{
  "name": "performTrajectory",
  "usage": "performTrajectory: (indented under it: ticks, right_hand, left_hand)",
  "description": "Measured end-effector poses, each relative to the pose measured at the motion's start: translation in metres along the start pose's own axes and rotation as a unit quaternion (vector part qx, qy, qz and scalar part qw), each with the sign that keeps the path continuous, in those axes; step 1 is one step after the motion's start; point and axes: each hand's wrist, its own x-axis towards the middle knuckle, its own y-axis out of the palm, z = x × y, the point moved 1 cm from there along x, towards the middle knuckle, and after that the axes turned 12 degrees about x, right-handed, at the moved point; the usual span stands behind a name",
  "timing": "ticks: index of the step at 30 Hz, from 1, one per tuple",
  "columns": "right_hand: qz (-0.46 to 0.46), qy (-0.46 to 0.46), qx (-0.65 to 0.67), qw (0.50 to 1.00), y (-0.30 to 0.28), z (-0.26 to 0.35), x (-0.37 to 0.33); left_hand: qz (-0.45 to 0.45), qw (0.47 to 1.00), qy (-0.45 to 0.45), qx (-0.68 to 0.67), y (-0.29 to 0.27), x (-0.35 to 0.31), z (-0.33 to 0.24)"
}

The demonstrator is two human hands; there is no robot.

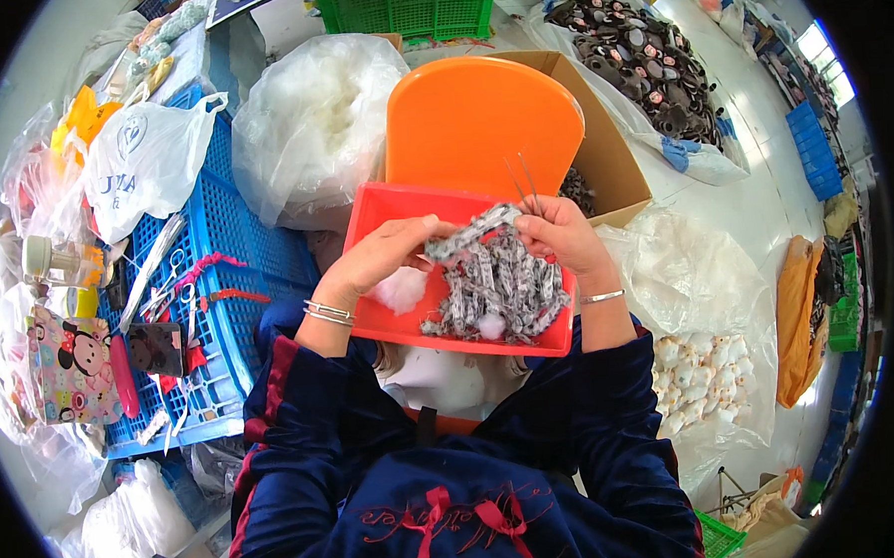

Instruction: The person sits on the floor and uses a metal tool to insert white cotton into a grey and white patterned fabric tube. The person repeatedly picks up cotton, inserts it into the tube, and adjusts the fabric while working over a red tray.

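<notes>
Above the red tray [402, 339], a grey fuzzy fabric strip [477, 230] is stretched between my two hands. My left hand [391, 253] pinches its left end between thumb and fingers. My right hand [565, 236] grips the other end and also holds metal tweezers [524, 179], whose two thin prongs point up and away from me. Beneath the hands, a pile of similar grey fuzzy strips [502, 292] fills the tray's right part. A tuft of white stuffing [401, 289] lies at its left, partly under my left hand, and a smaller tuft [491, 325] rests on the pile.
An orange stool seat [480, 118] stands beyond the tray, before a cardboard box [612, 167]. Left of it sits a plastic bag of white stuffing [315, 115]. Blue crates [220, 229] at my left carry scissors [172, 266] and bags. Small white pieces [706, 377] lie on plastic at right.
</notes>
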Motion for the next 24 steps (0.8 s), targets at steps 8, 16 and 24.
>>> performTrajectory:
  ticks: [8,16,24]
  right_hand:
    - [0.003,-0.019,-0.045,0.999,-0.001,0.002,0.002]
    - [0.036,0.016,-0.008,0.999,0.0,0.007,0.0]
    - [0.021,-0.006,-0.038,0.999,-0.002,0.003,0.003]
  left_hand:
    - [-0.068,0.996,0.034,0.04,-0.022,0.005,0.001]
    - [-0.124,0.991,0.025,0.044,-0.028,0.006,-0.001]
    - [-0.242,0.947,0.022,0.21,-0.036,0.014,0.015]
